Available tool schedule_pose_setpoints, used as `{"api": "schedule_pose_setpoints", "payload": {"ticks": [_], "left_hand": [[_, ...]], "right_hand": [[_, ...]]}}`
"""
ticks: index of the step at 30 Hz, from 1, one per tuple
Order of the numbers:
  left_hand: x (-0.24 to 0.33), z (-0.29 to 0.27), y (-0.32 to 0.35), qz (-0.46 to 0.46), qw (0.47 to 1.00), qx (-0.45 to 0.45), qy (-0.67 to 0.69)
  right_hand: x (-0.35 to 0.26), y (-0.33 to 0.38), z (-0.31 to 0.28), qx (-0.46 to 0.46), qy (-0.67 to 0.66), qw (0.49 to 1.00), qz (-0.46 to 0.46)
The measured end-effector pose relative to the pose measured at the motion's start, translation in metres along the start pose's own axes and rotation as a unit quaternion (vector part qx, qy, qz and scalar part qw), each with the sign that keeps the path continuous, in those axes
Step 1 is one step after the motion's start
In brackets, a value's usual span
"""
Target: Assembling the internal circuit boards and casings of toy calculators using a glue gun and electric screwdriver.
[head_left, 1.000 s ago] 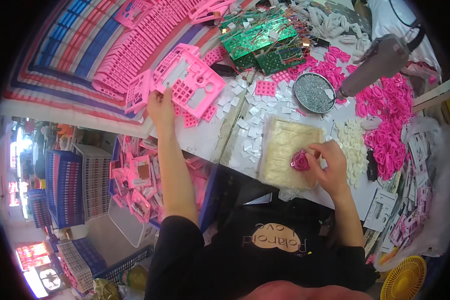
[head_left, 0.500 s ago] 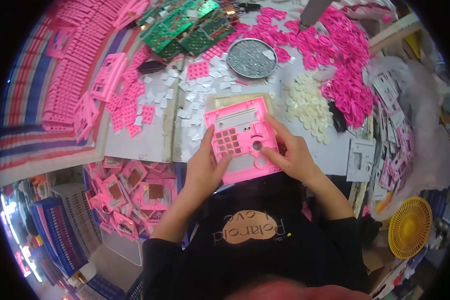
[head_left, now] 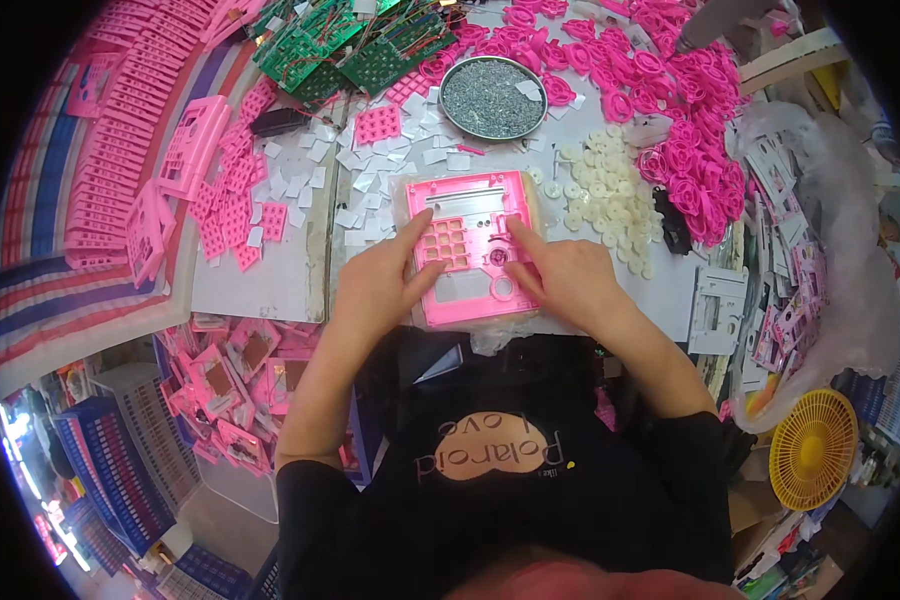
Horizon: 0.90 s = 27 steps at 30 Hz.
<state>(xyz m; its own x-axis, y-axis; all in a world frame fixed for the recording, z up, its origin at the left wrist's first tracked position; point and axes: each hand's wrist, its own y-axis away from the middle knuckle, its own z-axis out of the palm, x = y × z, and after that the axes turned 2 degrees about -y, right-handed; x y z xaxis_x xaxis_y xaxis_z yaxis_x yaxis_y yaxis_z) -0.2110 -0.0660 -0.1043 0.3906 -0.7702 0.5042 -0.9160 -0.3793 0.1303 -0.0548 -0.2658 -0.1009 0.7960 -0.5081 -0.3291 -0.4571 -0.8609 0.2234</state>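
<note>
A pink plastic panel [head_left: 473, 205] with a grid of square holes and a round opening lies flat on the table in front of me. My left hand [head_left: 385, 282] rests on its left side, fingers spread, index finger stretched over the key grid. My right hand [head_left: 560, 280] lies on its right side, with the index finger pressing near the panel's middle. Neither hand grips anything.
A round metal dish of small screws [head_left: 491, 97] stands behind the panel. Green circuit boards [head_left: 355, 45] lie at the back, pink ring parts [head_left: 670, 110] to the right, cream round pieces [head_left: 610, 200], white squares [head_left: 300, 185], pink panels [head_left: 120, 180] stacked left. A yellow fan [head_left: 812, 450] is lower right.
The left hand brought a pink panel from the pile at the left to the spot in front of me. Both hands now lie flat on it, pressing, where earlier they held its edges.
</note>
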Motion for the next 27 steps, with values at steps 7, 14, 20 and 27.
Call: {"api": "schedule_pose_setpoints", "payload": {"ticks": [7, 14, 20, 27], "left_hand": [[0.021, 0.025, 0.025, 0.24, 0.966, 0.056, -0.074], [0.023, 0.027, 0.023, 0.231, 0.971, 0.035, -0.051], [0.019, 0.014, 0.015, 0.188, 0.97, 0.114, 0.101], [0.03, 0.012, 0.005, 0.105, 0.96, 0.12, 0.228]], "right_hand": [[0.043, -0.023, -0.022, 0.022, -0.178, 0.982, -0.063], [0.083, -0.058, -0.001, 0.134, 0.006, 0.986, -0.102], [0.09, -0.065, 0.004, 0.23, 0.025, 0.969, -0.088], [0.047, -0.024, -0.024, 0.174, -0.213, 0.954, -0.122]]}}
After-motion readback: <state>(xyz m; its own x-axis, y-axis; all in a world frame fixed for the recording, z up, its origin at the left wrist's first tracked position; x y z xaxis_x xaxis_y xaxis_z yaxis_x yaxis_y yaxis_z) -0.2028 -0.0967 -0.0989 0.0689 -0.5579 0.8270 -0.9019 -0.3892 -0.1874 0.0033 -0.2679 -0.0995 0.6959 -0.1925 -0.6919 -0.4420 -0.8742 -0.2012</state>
